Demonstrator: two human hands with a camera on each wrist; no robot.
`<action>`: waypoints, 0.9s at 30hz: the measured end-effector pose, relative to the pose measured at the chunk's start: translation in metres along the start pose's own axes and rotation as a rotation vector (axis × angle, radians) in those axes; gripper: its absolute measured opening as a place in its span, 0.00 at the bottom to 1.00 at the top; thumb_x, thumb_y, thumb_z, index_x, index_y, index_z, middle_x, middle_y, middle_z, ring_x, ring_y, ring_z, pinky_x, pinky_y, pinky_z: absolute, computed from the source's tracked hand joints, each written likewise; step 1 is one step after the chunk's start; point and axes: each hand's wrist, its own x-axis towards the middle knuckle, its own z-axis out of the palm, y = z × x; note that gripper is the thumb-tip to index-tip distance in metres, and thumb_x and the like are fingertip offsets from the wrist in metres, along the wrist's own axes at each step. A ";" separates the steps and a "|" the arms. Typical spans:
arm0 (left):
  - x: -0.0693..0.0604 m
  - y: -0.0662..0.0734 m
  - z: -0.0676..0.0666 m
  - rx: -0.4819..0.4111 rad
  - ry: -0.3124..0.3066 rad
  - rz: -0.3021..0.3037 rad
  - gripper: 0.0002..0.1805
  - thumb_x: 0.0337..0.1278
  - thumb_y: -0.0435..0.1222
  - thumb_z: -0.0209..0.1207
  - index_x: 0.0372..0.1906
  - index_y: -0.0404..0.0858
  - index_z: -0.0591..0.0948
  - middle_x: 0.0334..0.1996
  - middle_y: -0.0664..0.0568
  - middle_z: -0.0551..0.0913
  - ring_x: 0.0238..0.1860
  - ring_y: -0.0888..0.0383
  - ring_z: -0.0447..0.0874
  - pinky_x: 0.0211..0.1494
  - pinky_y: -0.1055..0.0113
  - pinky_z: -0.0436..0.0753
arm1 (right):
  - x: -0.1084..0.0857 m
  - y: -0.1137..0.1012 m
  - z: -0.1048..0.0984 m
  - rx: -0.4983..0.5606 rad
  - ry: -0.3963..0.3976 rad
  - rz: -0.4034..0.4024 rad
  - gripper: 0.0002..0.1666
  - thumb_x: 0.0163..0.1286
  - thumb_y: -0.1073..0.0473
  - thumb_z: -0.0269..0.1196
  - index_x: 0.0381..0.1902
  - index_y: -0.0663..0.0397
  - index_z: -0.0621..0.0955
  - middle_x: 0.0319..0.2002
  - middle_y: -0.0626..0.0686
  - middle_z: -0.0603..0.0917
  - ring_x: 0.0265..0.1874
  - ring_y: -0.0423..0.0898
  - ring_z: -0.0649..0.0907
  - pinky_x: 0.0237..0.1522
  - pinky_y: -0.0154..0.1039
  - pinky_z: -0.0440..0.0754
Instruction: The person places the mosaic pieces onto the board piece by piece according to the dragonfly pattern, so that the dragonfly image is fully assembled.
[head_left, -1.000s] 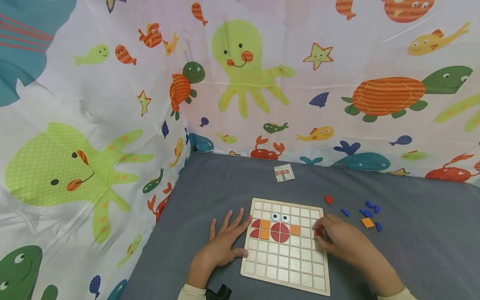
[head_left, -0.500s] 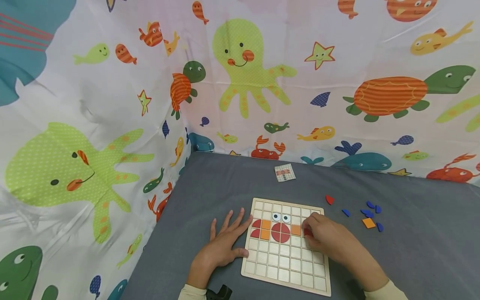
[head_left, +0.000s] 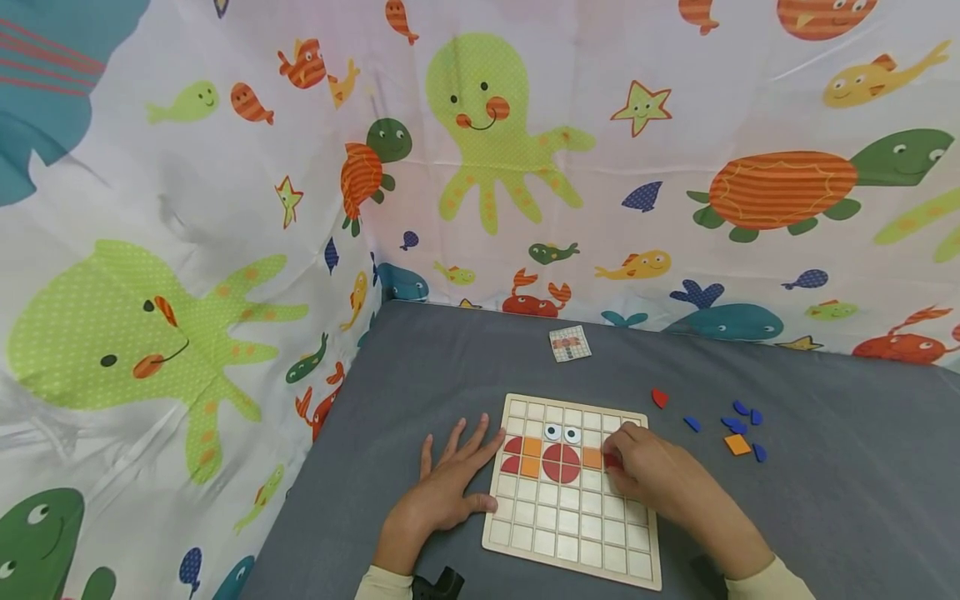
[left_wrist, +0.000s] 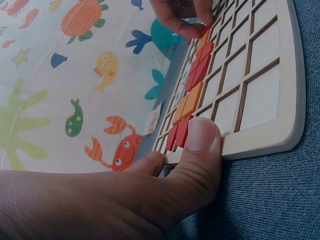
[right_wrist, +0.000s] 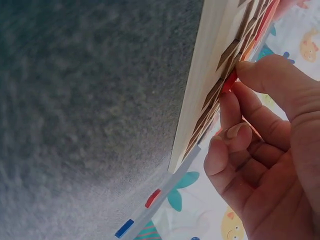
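Tabletop (head_left: 450, 367), left hand (head_left: 444, 493) spread, right hand (head_left: 654, 463) pinching tile (right_wrist: 229, 81), orange diamond (head_left: 737, 445) head view only

In front of me I count one grid board (head_left: 567, 523), one small card (head_left: 570, 343), two eye pieces (head_left: 552, 432), four orange squares (head_left: 592, 458), eight red pieces (head_left: 660, 398) and at least five blue pieces (head_left: 692, 424).

Head view from above; wrist views low, close, tilted.
The head view faces forward and down across the bench (head_left: 435, 358); the wrist views look past the left hand (left_wrist: 135, 197) and right hand (right_wrist: 275, 150) along the grid board (head_left: 567, 523), which all three share.
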 end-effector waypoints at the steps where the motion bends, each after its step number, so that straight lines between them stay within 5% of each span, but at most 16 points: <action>1: 0.000 0.001 -0.001 0.002 -0.003 -0.002 0.55 0.59 0.48 0.71 0.87 0.58 0.54 0.87 0.53 0.42 0.86 0.39 0.31 0.76 0.25 0.24 | 0.000 0.000 0.000 0.002 0.000 -0.001 0.11 0.66 0.60 0.75 0.43 0.50 0.84 0.36 0.41 0.77 0.33 0.35 0.75 0.33 0.34 0.83; 16: -0.002 0.010 -0.007 0.036 -0.009 -0.031 0.54 0.59 0.48 0.71 0.87 0.56 0.56 0.87 0.52 0.45 0.87 0.40 0.34 0.78 0.25 0.28 | 0.001 -0.002 -0.001 0.014 -0.018 0.034 0.12 0.66 0.57 0.76 0.44 0.50 0.85 0.36 0.42 0.77 0.33 0.35 0.74 0.33 0.34 0.83; 27: 0.006 -0.014 0.011 0.025 0.017 -0.028 0.56 0.56 0.51 0.72 0.86 0.66 0.52 0.87 0.61 0.41 0.87 0.46 0.29 0.77 0.28 0.21 | 0.000 -0.003 0.000 0.022 -0.028 0.055 0.13 0.66 0.56 0.77 0.44 0.51 0.85 0.35 0.42 0.77 0.32 0.35 0.74 0.33 0.34 0.82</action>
